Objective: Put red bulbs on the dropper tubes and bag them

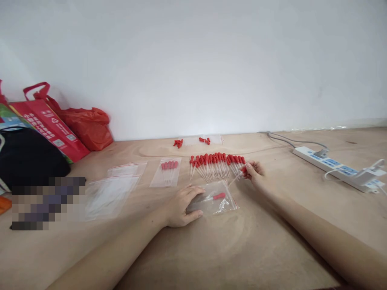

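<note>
My left hand [184,206] lies with fingers spread over the left end of a clear zip bag [211,203]. Inside that bag is one dropper [219,196] with a red rubber bulb. Pinched by its red bulb in my right hand [254,173] is another dropper [236,178], its thin clear tip pointing down and left near the bag's upper right corner. Whether the tip touches the bag I cannot tell. Just beyond, a row of droppers [216,163] lies side by side, red bulbs away from me. A filled bag of several droppers [169,171] rests left of the row.
Flat clear bags [113,193] are stacked at the left. Loose red bulbs [178,143] and another bag [216,139] lie near the wall. A white power strip [332,165] with cables is on the right. Red bags [90,127] and a black bag [30,157] stand far left.
</note>
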`<state>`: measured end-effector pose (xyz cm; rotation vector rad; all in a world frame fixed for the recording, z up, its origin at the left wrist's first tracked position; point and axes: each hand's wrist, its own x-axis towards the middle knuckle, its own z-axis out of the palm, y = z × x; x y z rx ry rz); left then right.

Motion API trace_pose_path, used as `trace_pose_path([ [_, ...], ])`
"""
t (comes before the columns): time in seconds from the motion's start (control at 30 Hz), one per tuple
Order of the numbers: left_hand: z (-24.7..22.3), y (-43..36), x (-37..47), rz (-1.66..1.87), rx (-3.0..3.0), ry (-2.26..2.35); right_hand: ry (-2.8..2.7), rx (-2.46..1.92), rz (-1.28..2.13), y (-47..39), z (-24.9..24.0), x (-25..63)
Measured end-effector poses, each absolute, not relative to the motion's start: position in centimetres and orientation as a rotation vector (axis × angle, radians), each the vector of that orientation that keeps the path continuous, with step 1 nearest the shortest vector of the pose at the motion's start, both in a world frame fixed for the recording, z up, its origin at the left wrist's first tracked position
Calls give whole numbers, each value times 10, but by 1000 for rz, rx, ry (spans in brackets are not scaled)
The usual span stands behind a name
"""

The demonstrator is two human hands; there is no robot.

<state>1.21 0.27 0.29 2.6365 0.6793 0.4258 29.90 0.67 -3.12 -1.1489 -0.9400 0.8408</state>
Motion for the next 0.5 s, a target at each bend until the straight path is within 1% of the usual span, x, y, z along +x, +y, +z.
trace_pose_path([
  [0.07,2,3,12,425,2639,678,-899,-1117,897,3,-31,294],
  [0.17,5,2,12,422,2638,685,-860,-1061,1072,-8,-28,282],
  [0.27,7,0,13,418,2635,699,-985,-1089,1231,-18,-23,271],
  [0.37,8,0,12,405,2644,697,-1208,-1138,1195,-20,-21,264],
  [0.5,6,1,11,389,2649,702,-1366,-1191,1136,-17,-23,260],
])
